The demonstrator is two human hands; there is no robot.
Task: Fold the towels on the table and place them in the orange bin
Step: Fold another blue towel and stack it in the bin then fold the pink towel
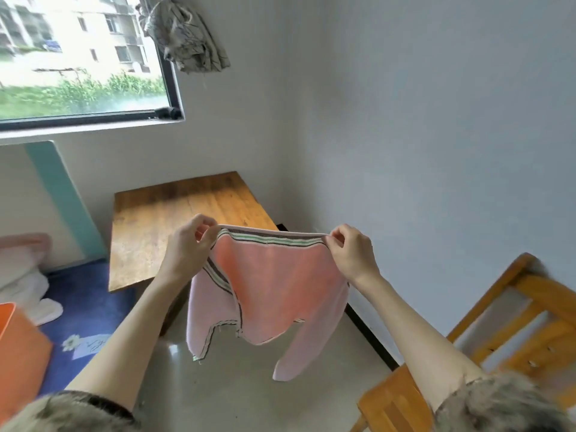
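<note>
A pink and salmon towel [274, 285] with a brown, green and white striped border hangs in the air in front of me, folded over so that its lower corners dangle. My left hand [190, 244] pinches its top left corner and my right hand [352, 251] pinches its top right corner, stretching the top edge taut. Behind the towel stands the wooden table [174, 219], its top bare. The orange bin [18, 347] sits at the lower left edge of the view, only partly seen.
A wooden chair [498, 344] stands at the lower right. A blue floor mat [87, 310] lies left of the table, with white and pink cloth [25, 275] piled at the far left. Walls meet in a corner behind the table; a window is at upper left.
</note>
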